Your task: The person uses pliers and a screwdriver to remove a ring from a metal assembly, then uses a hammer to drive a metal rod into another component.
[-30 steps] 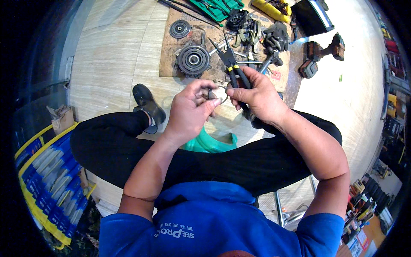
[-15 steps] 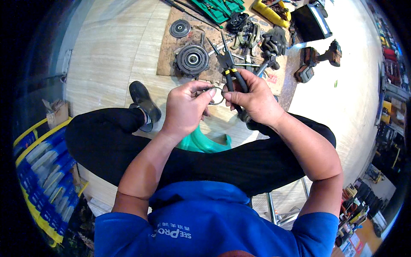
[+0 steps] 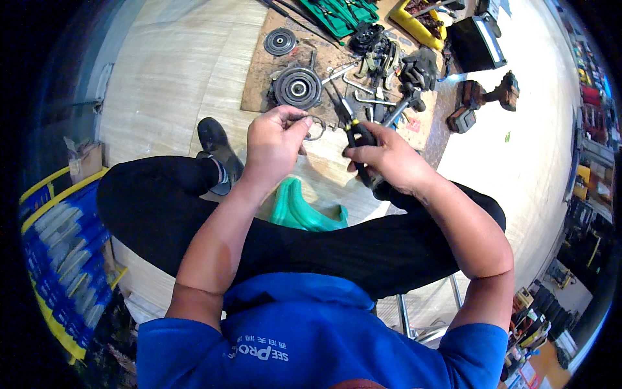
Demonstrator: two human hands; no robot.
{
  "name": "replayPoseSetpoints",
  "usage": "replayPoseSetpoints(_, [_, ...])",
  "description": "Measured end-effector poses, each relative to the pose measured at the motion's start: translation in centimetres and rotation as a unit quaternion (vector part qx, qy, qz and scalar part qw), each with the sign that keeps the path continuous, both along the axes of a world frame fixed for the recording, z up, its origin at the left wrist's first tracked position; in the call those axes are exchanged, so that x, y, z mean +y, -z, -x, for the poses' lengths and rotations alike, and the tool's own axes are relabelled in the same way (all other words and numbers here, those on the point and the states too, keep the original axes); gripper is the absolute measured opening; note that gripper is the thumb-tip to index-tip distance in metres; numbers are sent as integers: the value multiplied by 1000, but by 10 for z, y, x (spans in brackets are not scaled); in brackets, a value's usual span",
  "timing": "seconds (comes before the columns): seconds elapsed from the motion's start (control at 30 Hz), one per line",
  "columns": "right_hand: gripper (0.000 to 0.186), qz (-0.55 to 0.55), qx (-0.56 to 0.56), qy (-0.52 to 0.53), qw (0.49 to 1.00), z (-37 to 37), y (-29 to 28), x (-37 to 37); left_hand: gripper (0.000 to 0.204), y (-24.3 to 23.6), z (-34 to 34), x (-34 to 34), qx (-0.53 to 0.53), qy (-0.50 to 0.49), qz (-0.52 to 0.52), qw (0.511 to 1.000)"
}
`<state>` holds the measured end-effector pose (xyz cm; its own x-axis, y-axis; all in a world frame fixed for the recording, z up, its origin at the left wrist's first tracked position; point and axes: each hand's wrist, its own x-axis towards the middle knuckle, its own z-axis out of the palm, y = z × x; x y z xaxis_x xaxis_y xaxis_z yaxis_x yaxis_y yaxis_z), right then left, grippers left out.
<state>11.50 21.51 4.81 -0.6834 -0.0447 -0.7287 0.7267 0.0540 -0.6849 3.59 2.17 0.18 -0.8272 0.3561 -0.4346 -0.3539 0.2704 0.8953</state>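
Note:
Between the thumb and fingers of my left hand (image 3: 274, 142) is a thin dark snap ring (image 3: 317, 131), pinched by one side. My right hand (image 3: 392, 157) is wrapped round snap ring pliers (image 3: 350, 121) with black and yellow handles, their slim jaws pointing up and away from me. The plier tips are clear of the ring. Just beyond my left hand, a round grooved pulley assembly (image 3: 295, 91) lies on a stained cardboard sheet (image 3: 256, 91). A smaller dark grooved disc (image 3: 280, 41) sits farther off on the same sheet.
Wrenches and pullers (image 3: 376, 81), a dark glove (image 3: 420, 68) and a hammer (image 3: 405, 107) crowd the cardboard's right. Beyond are a green tool case (image 3: 340, 16) and a yellow container (image 3: 418, 26). A cordless drill (image 3: 502, 91) lies farther right. A green curved piece (image 3: 301, 211) rests between my legs.
My hands have drawn apart, and the right fingers no longer touch the ring. The left hand has carried it a little left and toward the pulley. The pliers have shifted slightly right and lower.

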Motion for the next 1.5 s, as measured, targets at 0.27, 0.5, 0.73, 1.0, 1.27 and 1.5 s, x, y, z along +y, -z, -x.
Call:
replayPoseSetpoints(0.27, [31, 140, -102, -21, 985, -14, -15, 4, 18, 18, 28, -9, 41, -16, 107, 993])
replayPoseSetpoints(0.5, [31, 144, -95, -31, 984, -15, -13, 8, 19, 27, 25, -9, 129, 15, 124, 984])
replayPoseSetpoints(0.73, [35, 208, -112, 15, 972, -18, -2, 7, 18, 16, 22, -6, 138, 19, 117, 983])
replayPoseSetpoints(1.0, [31, 228, -121, 27, 966, -16, -2, 5, 18, 10, 22, -6, 147, 34, 117, 982])
replayPoseSetpoints(1.27, [29, 207, -123, 16, 970, -16, -3, 4, 18, 5, 21, -5, 151, 43, 113, 981])
replayPoseSetpoints(1.5, [30, 198, -116, 8, 973, -17, -2, 4, 17, 9, 20, -4, 135, 50, 111, 983])
